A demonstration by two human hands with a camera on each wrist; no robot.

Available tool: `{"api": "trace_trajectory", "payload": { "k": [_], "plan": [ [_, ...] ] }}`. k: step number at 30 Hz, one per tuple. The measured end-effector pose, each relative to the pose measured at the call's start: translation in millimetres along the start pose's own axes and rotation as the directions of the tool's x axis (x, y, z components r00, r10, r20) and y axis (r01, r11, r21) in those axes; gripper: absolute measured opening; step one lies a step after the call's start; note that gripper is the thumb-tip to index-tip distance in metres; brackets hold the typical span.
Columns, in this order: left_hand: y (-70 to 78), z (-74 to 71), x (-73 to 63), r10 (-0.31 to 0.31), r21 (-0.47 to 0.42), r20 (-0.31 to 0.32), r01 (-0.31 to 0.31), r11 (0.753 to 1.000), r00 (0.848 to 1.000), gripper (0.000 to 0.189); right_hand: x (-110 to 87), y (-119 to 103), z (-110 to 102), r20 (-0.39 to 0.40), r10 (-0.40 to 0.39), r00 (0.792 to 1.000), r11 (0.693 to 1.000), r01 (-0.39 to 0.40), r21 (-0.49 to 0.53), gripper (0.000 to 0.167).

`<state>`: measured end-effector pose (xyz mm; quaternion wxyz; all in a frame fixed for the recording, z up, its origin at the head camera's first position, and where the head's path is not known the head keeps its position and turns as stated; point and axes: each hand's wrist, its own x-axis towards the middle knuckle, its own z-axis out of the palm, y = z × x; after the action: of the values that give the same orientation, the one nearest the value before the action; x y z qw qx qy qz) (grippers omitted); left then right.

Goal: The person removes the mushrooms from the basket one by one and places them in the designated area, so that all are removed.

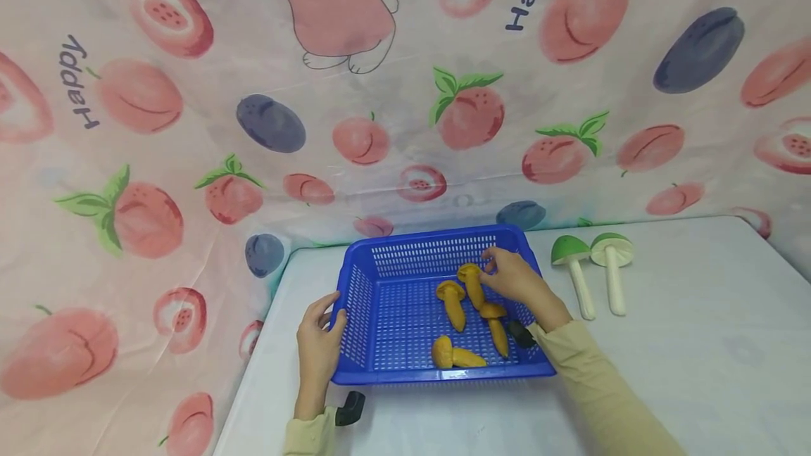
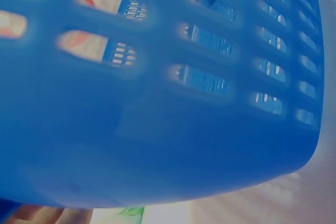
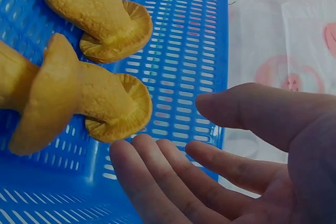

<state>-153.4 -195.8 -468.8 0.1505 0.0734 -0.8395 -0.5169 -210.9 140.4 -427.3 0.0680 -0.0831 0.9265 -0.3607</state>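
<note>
A blue plastic basket (image 1: 405,329) with slotted walls stands on the table. My left hand (image 1: 319,343) grips its left rim, with the thumb against the edge; in the left wrist view the basket wall (image 2: 157,140) hides most of that hand. Inside the basket lie several yellow mushrooms, among them one on its side near the front (image 1: 459,355). My right hand (image 1: 510,276) reaches in over the back right, fingers extended and thumb apart. Nothing lies between thumb and fingers, and the fingertips are right beside the cap of one yellow mushroom (image 3: 118,100).
Two mushroom models with pale stems, a left one with a green cap (image 1: 573,266) and a right one with its cap underside showing (image 1: 613,273), lie right of the basket on the white table (image 1: 697,343). A fruit-print cloth (image 1: 393,97) hangs behind.
</note>
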Motion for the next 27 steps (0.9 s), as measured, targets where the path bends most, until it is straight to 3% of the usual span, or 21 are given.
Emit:
{"api": "trace_trajectory", "payload": {
  "k": [14, 27],
  "plan": [
    [0.1, 0.5, -0.3, 0.025, 0.013, -0.019, -0.025, 1.000, 1.000, 0.035, 8.9, -5.2, 8.4, 0.092, 0.033, 0.995, 0.999, -0.036, 0.035, 0.041],
    [-0.4, -0.3, 0.4, 0.021, 0.017, -0.003, -0.021, 1.000, 1.000, 0.035, 16.5, -8.2, 13.4, 0.143, 0.110, 0.984, 0.994, -0.106, -0.036, 0.043]
  ]
}}
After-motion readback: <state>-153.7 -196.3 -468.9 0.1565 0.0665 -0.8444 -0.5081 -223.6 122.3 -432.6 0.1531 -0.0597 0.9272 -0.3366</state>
